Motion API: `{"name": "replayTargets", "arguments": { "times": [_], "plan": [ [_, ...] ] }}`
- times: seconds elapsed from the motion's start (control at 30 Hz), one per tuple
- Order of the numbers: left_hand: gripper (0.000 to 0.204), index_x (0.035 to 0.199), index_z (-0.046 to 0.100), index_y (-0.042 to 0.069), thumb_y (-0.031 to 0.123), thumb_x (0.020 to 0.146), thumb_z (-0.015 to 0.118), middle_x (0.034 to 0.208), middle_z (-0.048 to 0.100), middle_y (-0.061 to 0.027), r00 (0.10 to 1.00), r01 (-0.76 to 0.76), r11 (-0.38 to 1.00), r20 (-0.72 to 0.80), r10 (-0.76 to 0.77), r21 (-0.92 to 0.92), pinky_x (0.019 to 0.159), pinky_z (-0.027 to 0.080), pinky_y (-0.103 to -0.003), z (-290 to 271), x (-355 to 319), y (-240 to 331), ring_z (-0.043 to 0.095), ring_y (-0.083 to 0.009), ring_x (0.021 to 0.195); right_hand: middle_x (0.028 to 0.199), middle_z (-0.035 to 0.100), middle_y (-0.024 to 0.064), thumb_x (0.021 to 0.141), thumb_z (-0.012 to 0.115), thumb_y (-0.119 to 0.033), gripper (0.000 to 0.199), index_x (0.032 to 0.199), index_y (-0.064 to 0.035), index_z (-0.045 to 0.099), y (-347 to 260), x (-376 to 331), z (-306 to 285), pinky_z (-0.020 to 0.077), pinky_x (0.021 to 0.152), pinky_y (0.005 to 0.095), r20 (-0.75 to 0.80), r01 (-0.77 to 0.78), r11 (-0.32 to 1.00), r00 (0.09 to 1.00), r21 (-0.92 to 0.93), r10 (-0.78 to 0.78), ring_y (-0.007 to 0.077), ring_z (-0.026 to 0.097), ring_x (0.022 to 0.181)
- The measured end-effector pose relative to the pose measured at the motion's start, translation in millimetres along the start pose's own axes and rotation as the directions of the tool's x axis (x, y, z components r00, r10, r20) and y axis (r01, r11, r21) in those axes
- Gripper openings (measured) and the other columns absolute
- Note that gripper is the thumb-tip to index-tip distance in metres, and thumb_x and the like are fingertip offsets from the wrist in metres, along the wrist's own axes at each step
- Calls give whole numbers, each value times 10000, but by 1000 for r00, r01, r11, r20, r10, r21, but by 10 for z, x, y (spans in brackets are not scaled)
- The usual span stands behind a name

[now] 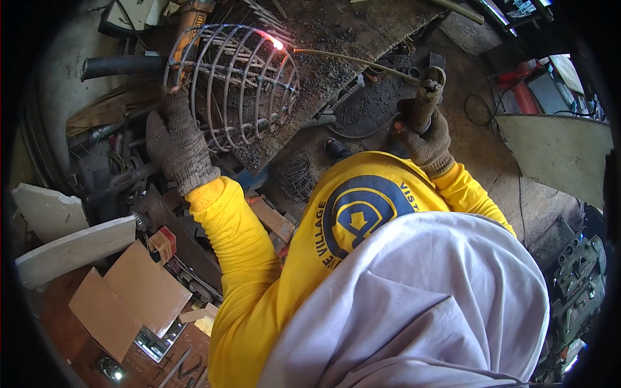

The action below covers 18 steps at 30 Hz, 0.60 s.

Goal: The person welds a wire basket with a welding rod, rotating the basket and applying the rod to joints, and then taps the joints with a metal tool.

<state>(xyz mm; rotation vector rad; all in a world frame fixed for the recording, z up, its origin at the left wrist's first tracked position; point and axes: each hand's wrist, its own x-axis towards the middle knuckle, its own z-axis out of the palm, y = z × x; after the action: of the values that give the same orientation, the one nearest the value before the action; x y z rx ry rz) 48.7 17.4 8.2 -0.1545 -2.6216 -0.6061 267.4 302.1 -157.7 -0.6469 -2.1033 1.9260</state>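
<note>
Left hand: gloved fingertips lost where they meet the wire cage and the orange tool, so grip on either unclear, and the tool's upper end runs off into the dark top rim. Right hand: fingers partly masked by the rod holder; glare at the glowing spot washes out whether the thin rod touches the cage. Yellow shirt hides the legs, one dark shoe partly showing; pale cloth cut by lower edge.
</note>
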Motion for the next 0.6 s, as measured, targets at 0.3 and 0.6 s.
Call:
{"name": "replayTargets", "arguments": {
  "times": [0.3,0.6],
  "plan": [
    [554,954,682,-45,499,927,581,880,651,-269,1000,-17,999,0,17,30,767,458,-456,35,51,-89,617,-422,844,921,683,51,776,744,-107,423,1166,-8,615,-2,44,205,507,810,293,30,59,998,998,-34,-58,139,645,837],
    [632,984,640,-76,549,897,609,918,651,-270,1000,-19,998,26,17,67,767,472,-451,19,63,-193,623,-417,840,1029,702,125,749,818,-203,523,1181,5,609,-16,34,196,523,847,315,35,40,999,999,-12,-39,206,683,919]
  ]
}}
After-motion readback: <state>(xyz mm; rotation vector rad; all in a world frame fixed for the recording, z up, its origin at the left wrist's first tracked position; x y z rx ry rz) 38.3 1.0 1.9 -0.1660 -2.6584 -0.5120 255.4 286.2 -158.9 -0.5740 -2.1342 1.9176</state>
